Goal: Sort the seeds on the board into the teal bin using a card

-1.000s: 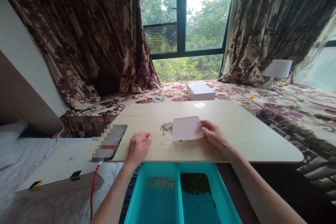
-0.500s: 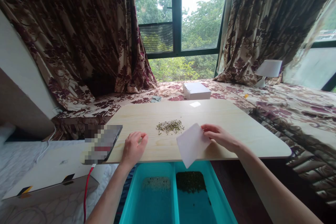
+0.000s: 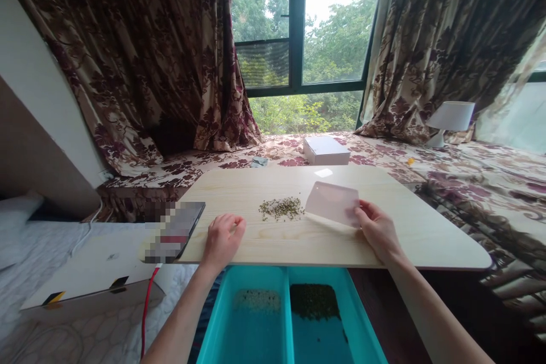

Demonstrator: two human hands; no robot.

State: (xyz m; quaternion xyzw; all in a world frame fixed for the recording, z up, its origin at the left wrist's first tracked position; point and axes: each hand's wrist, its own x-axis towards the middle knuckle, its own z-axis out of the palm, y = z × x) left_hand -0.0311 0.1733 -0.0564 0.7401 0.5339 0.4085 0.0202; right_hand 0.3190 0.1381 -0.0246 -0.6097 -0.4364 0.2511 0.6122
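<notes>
My right hand [image 3: 377, 228] pinches the right end of a thin, translucent whitish scraper [image 3: 330, 202]. The scraper is tilted above the light wood tabletop [image 3: 273, 247], its left edge close to a loose pile of small greenish and pale grains [image 3: 281, 208]. Left of the pile, my left hand [image 3: 222, 242] rests on the table in a loose fist, with nothing seen in it. Below the table's near edge is a turquoise two-compartment bin [image 3: 286, 318]. Its left compartment holds pale grains [image 3: 258, 300], and the right one holds a dark green heap [image 3: 314, 300].
A pixelated dark device [image 3: 181, 233] with a red cable [image 3: 148, 307] lies at the table's left end. Behind the table, a white box [image 3: 326, 151] and a lamp [image 3: 452, 118] stand on the patterned window seat. A flat white carton [image 3: 94, 273] lies at lower left.
My right hand has shifted right, and the scraper has swung from hanging over the near table edge to lying nearly level beside the pile. My left hand keeps its place on the table.
</notes>
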